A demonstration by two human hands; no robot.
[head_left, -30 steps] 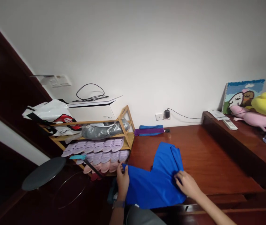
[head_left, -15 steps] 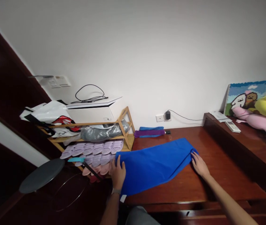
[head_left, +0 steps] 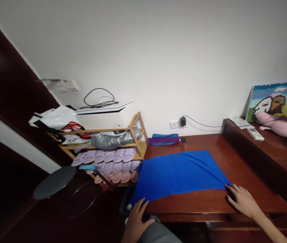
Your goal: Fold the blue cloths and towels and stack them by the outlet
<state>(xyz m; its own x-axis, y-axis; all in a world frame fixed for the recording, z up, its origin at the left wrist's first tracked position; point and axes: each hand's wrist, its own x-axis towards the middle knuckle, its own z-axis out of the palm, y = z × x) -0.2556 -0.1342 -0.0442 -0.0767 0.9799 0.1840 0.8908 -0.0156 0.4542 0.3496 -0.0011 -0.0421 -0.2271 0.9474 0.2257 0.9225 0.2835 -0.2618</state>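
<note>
A blue cloth [head_left: 181, 172] lies spread over the reddish-brown tabletop [head_left: 184, 204], with creases towards its right side. Its left end reaches to the table's left edge. My left hand [head_left: 136, 221] is at the cloth's near left corner, with fingers apart and the thumb stretched out to the right. At the near right corner, my right hand [head_left: 242, 200] rests low over the table. Its fingers are spread, and the fingertips touch or nearly touch the cloth's corner.
Folded purple and blue cloths [head_left: 163, 139] lie by the wall. On the left stands a wooden rack [head_left: 142, 148] with several slippers [head_left: 109, 155] and a white box [head_left: 100, 119], beside a round stool [head_left: 54, 182]. A raised ledge at right carries a remote [head_left: 255, 134] and a pink plush toy [head_left: 276, 126].
The cloth's near right part has been drawn towards me, opening out its fold. Both hands have moved nearer to me, the right one also rightward. The left fingers are lower.
</note>
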